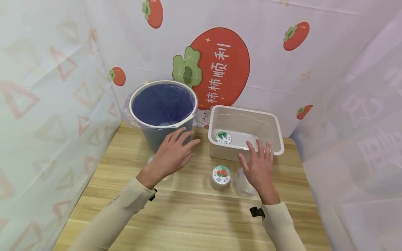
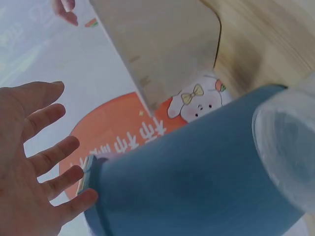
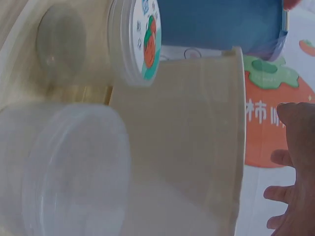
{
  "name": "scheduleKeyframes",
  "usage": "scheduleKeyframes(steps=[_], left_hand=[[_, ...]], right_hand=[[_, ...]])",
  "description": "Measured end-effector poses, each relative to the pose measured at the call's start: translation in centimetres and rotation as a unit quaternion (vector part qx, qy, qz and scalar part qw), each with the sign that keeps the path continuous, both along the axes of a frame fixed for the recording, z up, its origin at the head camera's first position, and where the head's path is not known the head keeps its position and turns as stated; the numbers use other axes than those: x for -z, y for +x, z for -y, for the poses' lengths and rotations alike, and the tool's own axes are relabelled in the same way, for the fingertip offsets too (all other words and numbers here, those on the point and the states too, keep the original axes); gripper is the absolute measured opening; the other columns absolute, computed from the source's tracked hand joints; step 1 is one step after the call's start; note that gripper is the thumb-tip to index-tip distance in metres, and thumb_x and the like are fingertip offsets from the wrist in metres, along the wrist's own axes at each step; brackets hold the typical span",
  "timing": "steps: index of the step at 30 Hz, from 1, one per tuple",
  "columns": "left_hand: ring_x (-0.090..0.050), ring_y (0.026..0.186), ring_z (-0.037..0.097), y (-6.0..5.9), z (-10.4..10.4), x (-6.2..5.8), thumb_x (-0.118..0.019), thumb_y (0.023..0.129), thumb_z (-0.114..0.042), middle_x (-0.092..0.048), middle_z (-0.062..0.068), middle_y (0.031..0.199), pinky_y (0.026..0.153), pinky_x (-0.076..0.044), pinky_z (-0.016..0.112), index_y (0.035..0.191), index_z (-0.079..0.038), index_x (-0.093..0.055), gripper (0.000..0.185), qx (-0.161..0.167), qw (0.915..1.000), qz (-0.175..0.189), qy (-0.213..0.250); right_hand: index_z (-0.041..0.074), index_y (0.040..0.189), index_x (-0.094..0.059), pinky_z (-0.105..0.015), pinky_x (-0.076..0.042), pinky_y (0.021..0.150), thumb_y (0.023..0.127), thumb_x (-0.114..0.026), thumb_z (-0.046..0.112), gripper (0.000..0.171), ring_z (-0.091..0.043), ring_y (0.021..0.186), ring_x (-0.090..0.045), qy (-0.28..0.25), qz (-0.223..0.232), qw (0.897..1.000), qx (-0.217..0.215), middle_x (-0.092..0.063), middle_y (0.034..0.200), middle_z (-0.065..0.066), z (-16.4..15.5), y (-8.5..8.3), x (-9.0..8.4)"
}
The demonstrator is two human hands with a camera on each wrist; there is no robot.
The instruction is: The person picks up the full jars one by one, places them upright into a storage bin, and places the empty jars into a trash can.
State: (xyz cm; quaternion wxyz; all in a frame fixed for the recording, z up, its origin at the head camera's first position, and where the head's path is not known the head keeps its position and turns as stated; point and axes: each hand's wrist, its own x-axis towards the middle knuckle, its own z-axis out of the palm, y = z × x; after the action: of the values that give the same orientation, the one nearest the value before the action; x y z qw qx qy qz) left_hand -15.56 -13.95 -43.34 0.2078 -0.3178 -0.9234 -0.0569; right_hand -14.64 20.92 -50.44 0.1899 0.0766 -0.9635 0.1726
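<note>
Two open hands, left hand [image 1: 173, 153] near bucket [image 1: 163, 111], right hand [image 1: 259, 165] over cup [image 1: 243, 183]

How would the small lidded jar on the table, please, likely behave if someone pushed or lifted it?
The jar looks squat and flat-based, so it should probably slide rather than tip. Its clear plastic wall suggests it is light and perhaps a little slippery.

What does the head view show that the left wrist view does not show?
Only the head view shows the right hand whole, two lidded jars, one on the table and one in the white bin, and the bucket's liner. Only the left wrist view shows the rabbit drawing whole. Both show the open left hand, the blue bucket and the white bin.
</note>
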Motion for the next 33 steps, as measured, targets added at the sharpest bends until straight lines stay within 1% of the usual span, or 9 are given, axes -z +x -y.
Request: scheduleKeyframes(steps=[5, 9, 14, 17, 19, 22, 25, 28, 33], left_hand=[[-0.049, 0.151, 0.041, 0.5, 1.9, -1.7, -0.083, 0.098, -0.032, -0.061, 0.011, 0.154, 0.113, -0.051, 0.06, 0.143, -0.025, -0.069, 0.048, -0.008, 0.9995, -0.019, 0.026], [-0.047, 0.152, 0.041, 0.8, 3.4, -2.9, -0.082, 0.098, -0.033, -0.06, 0.012, 0.154, 0.112, -0.051, 0.062, 0.143, -0.023, -0.07, 0.047, -0.021, 0.9986, -0.028, 0.04], [-0.045, 0.152, 0.045, 0.5, 5.5, -4.0, -0.078, 0.101, -0.035, -0.06, 0.016, 0.154, 0.116, -0.047, 0.065, 0.142, -0.019, -0.07, 0.044, -0.028, 0.9973, -0.036, 0.057], [-0.044, 0.152, 0.047, 0.0, 7.0, -4.4, -0.074, 0.102, -0.036, -0.06, 0.018, 0.152, 0.119, -0.043, 0.066, 0.14, -0.016, -0.071, 0.043, -0.045, 0.9957, -0.036, 0.073], [-0.043, 0.152, 0.047, -0.4, 8.1, -4.5, -0.072, 0.104, -0.037, -0.06, 0.019, 0.152, 0.12, -0.041, 0.067, 0.14, -0.015, -0.071, 0.043, -0.063, 0.9944, -0.03, 0.08], [-0.04, 0.154, 0.047, -1.1, 9.6, -4.5, -0.068, 0.107, -0.035, -0.059, 0.02, 0.153, 0.122, -0.036, 0.068, 0.141, -0.014, -0.07, 0.04, -0.09, 0.9912, -0.004, 0.097], [-0.037, 0.155, 0.048, -1.7, 10.9, -4.2, -0.065, 0.11, -0.031, -0.057, 0.022, 0.155, 0.124, -0.032, 0.068, 0.142, -0.013, -0.07, 0.037, -0.106, 0.9872, 0.024, 0.116], [-0.035, 0.155, 0.05, -2.1, 11.7, -3.7, -0.062, 0.111, -0.029, -0.055, 0.025, 0.156, 0.126, -0.029, 0.068, 0.142, -0.012, -0.069, 0.036, -0.11, 0.985, 0.036, 0.128], [-0.037, 0.153, 0.053, -2.5, 12.5, -2.7, -0.061, 0.111, -0.026, -0.056, 0.028, 0.154, 0.129, -0.027, 0.065, 0.143, -0.01, -0.069, 0.036, -0.1, 0.9863, 0.027, 0.128]], right_hand=[[0.006, 0.155, -0.053, -0.083, -0.026, 0.122, 0.105, -0.069, 0.038, 0.061, -0.067, 0.156, -0.023, 0.002, -0.019, 1.0, -0.025, -0.038, 0.165, -0.032, 1.4, 0.5, -0.4], [0.007, 0.153, -0.055, -0.084, -0.027, 0.122, 0.105, -0.07, 0.036, 0.059, -0.066, 0.157, -0.025, 0.0, -0.025, 0.999, -0.037, -0.04, 0.165, -0.032, 2.3, 0.8, -0.6], [0.008, 0.151, -0.058, -0.084, -0.028, 0.121, 0.103, -0.071, 0.036, 0.057, -0.064, 0.156, -0.028, -0.004, -0.033, 0.998, -0.05, -0.043, 0.164, -0.031, 3.4, 1.3, -0.5], [0.01, 0.15, -0.059, -0.082, -0.034, 0.118, 0.103, -0.072, 0.036, 0.055, -0.061, 0.156, -0.032, -0.004, -0.035, 0.998, -0.061, -0.044, 0.164, -0.029, 4.2, 1.6, -0.2], [0.011, 0.15, -0.059, -0.08, -0.037, 0.115, 0.103, -0.072, 0.036, 0.055, -0.059, 0.156, -0.033, -0.008, -0.032, 0.997, -0.07, -0.043, 0.165, -0.028, 4.7, 1.8, -0.1], [0.013, 0.151, -0.059, -0.077, -0.039, 0.111, 0.103, -0.072, 0.036, 0.054, -0.055, 0.156, -0.034, -0.013, -0.026, 0.996, -0.082, -0.043, 0.166, -0.025, 5.5, 2.3, 0.0], [0.013, 0.151, -0.06, -0.076, -0.038, 0.112, 0.103, -0.072, 0.037, 0.055, -0.053, 0.157, -0.034, -0.01, -0.017, 0.996, -0.089, -0.043, 0.166, -0.023, 6.2, 2.7, 0.1], [0.014, 0.151, -0.06, -0.075, -0.039, 0.114, 0.104, -0.072, 0.038, 0.055, -0.051, 0.157, -0.034, 0.001, -0.003, 0.996, -0.092, -0.043, 0.167, -0.022, 6.8, 2.9, 0.3], [0.014, 0.153, -0.059, -0.076, -0.04, 0.115, 0.104, -0.072, 0.041, 0.056, -0.051, 0.158, -0.034, 0.005, 0.032, 0.995, -0.099, -0.043, 0.167, -0.021, 7.7, 3.2, 1.1]])
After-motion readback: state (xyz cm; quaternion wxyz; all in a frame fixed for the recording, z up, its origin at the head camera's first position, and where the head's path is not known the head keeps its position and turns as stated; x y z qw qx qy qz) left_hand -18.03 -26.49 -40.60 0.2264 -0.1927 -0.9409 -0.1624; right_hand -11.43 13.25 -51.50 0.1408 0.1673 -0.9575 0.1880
